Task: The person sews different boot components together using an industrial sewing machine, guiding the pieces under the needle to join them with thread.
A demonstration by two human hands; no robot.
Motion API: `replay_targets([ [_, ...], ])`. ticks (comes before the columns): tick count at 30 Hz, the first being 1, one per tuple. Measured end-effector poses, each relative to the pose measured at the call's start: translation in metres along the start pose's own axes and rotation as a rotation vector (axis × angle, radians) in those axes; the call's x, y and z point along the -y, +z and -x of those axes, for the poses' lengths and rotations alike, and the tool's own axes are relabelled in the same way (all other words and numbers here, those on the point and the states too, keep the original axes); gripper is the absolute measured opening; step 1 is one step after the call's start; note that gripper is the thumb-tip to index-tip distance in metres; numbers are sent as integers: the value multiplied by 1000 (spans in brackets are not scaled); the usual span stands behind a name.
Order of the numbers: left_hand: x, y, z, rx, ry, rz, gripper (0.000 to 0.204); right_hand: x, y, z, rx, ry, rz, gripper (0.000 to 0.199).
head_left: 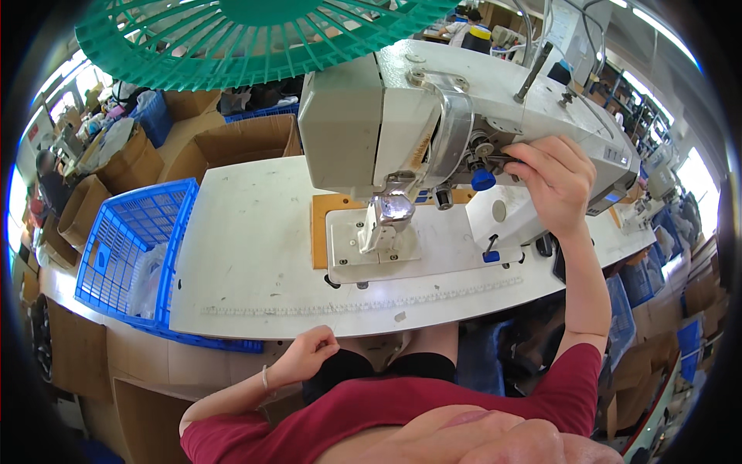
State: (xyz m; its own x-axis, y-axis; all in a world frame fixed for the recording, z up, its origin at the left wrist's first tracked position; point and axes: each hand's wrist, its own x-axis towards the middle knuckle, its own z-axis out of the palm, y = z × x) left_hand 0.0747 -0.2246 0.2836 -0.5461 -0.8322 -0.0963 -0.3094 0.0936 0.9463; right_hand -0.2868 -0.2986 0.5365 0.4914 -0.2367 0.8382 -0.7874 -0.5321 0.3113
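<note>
The right hand (pixel 553 182) has thumb and forefinger pinched together at the silver metal tension dials (pixel 481 147) on the near face of the white metal sewing machine (pixel 495 87), beside a round blue knob (pixel 483 179); whether they clamp a thread or a metal part cannot be told. Fingertips alone probably suit such small, crowded fittings. The right forearm rises steeply. The left hand (pixel 313 348), loosely curled with nothing visible in it, is in front of the machine, below the white table's (pixel 247 216) near edge. A clear strip ruler (pixel 363 304) lies before the machine, presumably for quick measuring; a blue plastic lattice basket (pixel 179 247) sits left of it, likely for easy reach.
</note>
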Motion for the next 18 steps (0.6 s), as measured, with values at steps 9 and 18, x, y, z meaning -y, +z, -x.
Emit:
replay_targets([
  [9, 11, 3, -2, -195, -143, 92, 9, -29, -51, -36, -50, 616, -28, 34],
  [18, -9, 13, -13, -98, 77, -69, 11, -59, -31, -145, 434, 986, -795, 48],
])
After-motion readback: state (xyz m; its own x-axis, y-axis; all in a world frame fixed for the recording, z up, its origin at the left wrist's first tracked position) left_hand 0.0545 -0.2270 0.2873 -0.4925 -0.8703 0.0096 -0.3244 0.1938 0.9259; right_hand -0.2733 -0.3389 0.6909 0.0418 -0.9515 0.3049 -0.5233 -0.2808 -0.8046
